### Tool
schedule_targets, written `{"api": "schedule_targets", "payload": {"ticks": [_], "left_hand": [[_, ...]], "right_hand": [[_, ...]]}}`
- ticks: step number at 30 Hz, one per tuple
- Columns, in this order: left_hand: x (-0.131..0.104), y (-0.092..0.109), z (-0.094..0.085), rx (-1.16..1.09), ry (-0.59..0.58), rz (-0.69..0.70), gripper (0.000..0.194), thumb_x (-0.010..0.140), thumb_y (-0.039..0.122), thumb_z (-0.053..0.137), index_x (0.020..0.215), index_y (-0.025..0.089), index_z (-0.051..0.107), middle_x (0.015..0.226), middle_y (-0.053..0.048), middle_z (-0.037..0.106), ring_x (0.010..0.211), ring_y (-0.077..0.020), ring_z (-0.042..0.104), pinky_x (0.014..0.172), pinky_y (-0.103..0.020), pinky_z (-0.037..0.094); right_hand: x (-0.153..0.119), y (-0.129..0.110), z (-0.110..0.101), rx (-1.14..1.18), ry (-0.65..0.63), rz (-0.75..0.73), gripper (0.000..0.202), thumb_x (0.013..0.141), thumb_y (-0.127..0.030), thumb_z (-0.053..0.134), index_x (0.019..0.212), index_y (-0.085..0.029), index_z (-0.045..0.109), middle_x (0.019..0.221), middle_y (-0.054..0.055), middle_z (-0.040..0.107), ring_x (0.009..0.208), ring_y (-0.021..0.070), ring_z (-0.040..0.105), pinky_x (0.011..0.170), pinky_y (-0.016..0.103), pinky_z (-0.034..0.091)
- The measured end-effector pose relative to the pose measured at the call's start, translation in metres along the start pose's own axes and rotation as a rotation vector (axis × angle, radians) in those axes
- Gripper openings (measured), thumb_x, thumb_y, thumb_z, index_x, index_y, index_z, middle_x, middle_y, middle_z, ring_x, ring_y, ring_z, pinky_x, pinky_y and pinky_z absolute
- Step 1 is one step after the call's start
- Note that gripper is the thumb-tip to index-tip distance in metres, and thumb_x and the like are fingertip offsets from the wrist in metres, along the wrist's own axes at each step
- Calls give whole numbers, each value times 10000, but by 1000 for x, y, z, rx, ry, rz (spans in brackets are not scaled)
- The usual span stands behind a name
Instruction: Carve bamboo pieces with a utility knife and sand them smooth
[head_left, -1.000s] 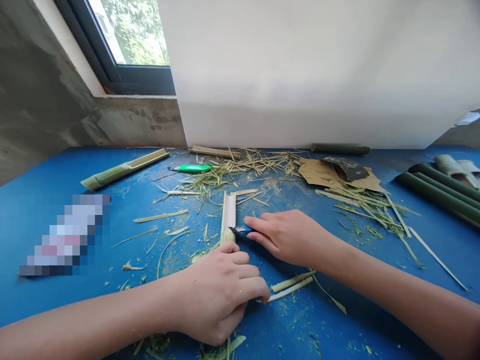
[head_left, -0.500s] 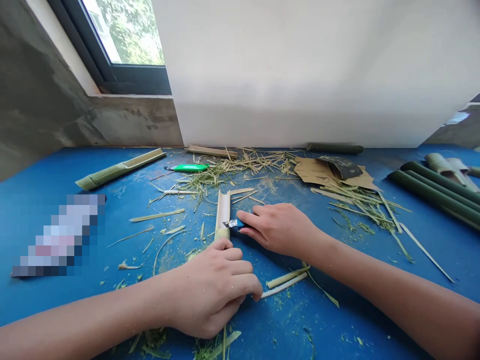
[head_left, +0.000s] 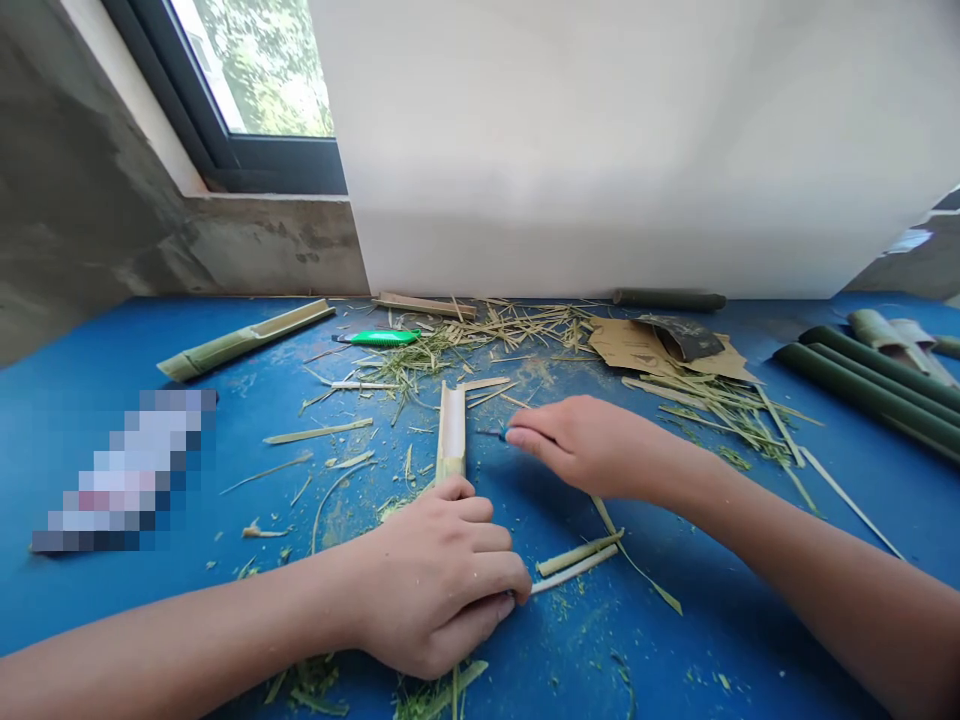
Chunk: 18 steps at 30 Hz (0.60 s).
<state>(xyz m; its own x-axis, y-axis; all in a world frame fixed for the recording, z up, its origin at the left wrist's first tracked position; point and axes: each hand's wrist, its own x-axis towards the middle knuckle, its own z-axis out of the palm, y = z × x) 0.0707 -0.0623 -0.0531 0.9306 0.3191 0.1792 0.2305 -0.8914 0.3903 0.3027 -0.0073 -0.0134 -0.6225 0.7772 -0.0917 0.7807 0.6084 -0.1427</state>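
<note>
A split bamboo piece (head_left: 452, 430) lies on the blue table, its hollow side up and its far end pointing away from me. My left hand (head_left: 446, 575) is closed over its near part and presses it down, hiding that end. To the right, my right hand (head_left: 574, 445) grips a utility knife (head_left: 501, 434) with a blue handle. The thin blade shows edge-on and points left toward the bamboo, with a small gap between them. Most of the handle is hidden in my fingers. Two bamboo strips (head_left: 577, 562) lie to the right of my left hand.
A green utility knife (head_left: 381, 338) and bamboo shavings (head_left: 517, 325) lie toward the back. Another cut bamboo piece (head_left: 247, 342) and a pixelated object (head_left: 127, 475) are at left. Cardboard (head_left: 626, 342) and dark green bamboo lengths (head_left: 870, 385) are at right. A white board (head_left: 600, 150) stands behind.
My right hand has drawn the knife right and slightly up, off the bamboo; its blade has turned from flat-on to edge-on. My left hand still holds the bamboo in place.
</note>
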Motion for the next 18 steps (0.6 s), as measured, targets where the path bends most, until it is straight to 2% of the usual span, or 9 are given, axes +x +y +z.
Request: {"api": "schedule_targets", "payload": {"ticks": [2,4,12,18], "left_hand": [[1,-1,1,4,6,30,65,955,228,533,984,243,589,799,8,663,722,-182,495,807,-389,304],[2,-1,2,7,4,52,69,965,236,517,960,239,586,791,4,658,714,-183,491,777,-390,303],[6,-2,2,12,3,70,95,965,270,539,896,233,593,767,8,659,709,-175,503,749,-393,324],[4,-5,2,-53,-2,63,50,940,270,581,965,251,620,802,20,691,736,-171,540,790,-392,338]], "right_hand": [[1,-9,-1,15,-90,0,505,1095,-479,278,944,-231,691,903,38,768,754,200,658,623,305,321],[3,-13,-1,6,-118,24,501,1093,-479,283,905,-228,674,862,39,758,712,194,638,598,309,286],[7,-15,3,-3,-123,-5,475,1092,-474,287,922,-246,667,905,29,762,740,191,650,604,295,294],[1,-23,7,-178,-81,1,410,1095,-447,319,914,-219,608,792,38,730,642,188,651,557,309,252]]}}
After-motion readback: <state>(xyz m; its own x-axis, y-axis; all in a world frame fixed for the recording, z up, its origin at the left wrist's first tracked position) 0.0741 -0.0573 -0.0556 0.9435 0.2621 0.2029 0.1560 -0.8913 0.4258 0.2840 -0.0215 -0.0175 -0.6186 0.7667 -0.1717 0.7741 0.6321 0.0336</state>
